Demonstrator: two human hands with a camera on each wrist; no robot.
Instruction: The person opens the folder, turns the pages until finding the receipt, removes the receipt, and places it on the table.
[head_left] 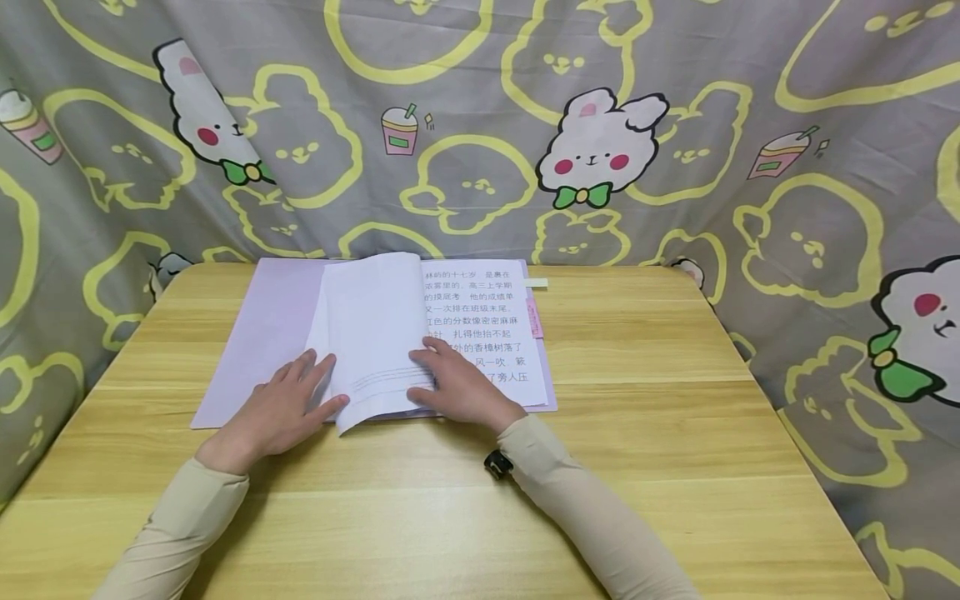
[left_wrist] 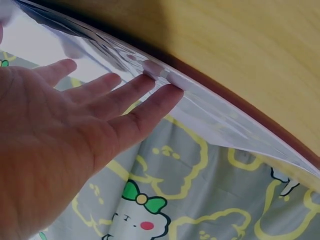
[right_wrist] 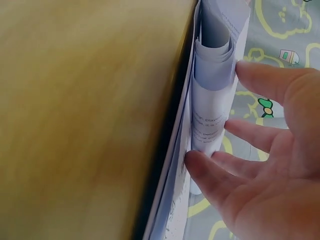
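Observation:
A lilac folder (head_left: pixel 262 317) lies spread on the table, holding loose-looking white sheets. Several pages (head_left: pixel 378 317) are bent over toward the left and curl up from the folder's middle. To their right lies a page of large printed Chinese text (head_left: pixel 480 300). My left hand (head_left: pixel 281 408) rests at the lower left of the sheets, fingers spread and fairly straight; in the left wrist view its fingertips touch the page surface. With fingers extended, my right hand (head_left: pixel 461 387) touches the right side of the curled pages, which look like a roll (right_wrist: pixel 215 100) in the right wrist view.
The wood-grain table (head_left: pixel 637 467) extends around the folder. A patterned grey curtain (head_left: pixel 480 125) hangs behind and at both sides. Small tabs (head_left: pixel 536 283) stick out from the folder's right edge. A black band (head_left: pixel 497 464) sits at my right wrist.

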